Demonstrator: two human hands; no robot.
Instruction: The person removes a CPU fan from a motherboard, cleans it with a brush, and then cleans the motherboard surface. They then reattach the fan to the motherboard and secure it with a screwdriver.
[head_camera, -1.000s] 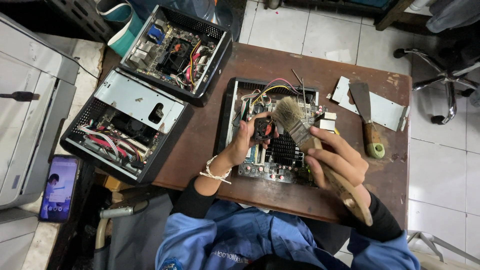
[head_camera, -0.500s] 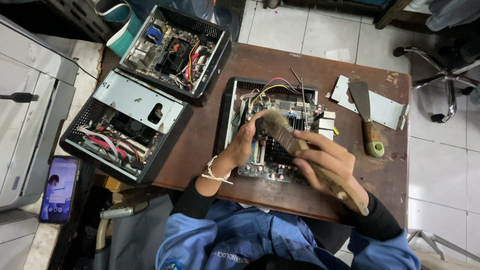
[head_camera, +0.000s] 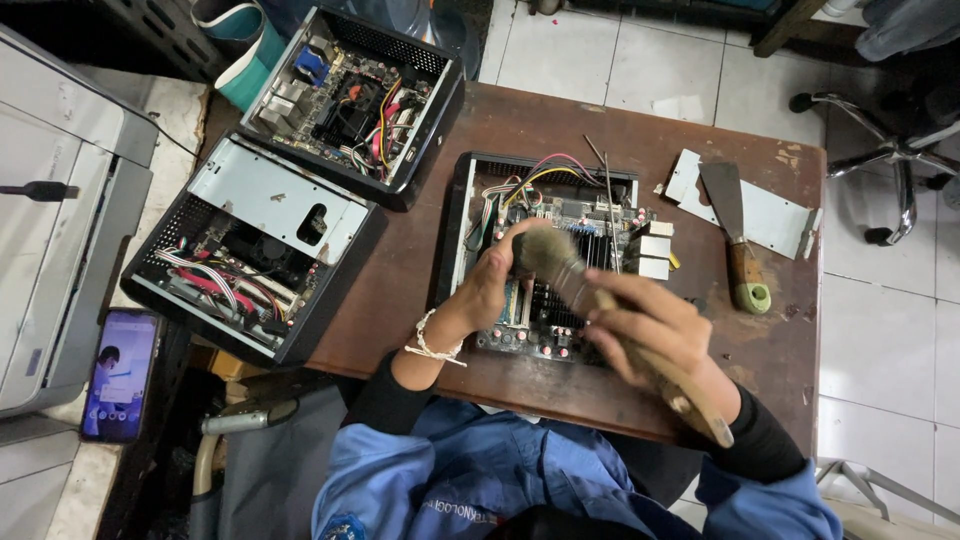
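- The right hand (head_camera: 655, 335) has its fingers wrapped tight around the wooden handle of a paintbrush (head_camera: 610, 310) (its bristles blurred), which points up-left over the board.
- The left hand (head_camera: 497, 280) rests on the open computer case (head_camera: 545, 255), fingers curled together against the circuit board beside the bristles.
- The case sits mid-table (head_camera: 420, 270).
- Right of it, a putty knife (head_camera: 735, 235) lies on a metal plate (head_camera: 775, 215).
- Two more open cases (head_camera: 255, 250) (head_camera: 355, 95) stand left.

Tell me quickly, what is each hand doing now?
Left hand: resting on the open computer case, holding nothing that can be seen.
Right hand: closed around the wooden brush.
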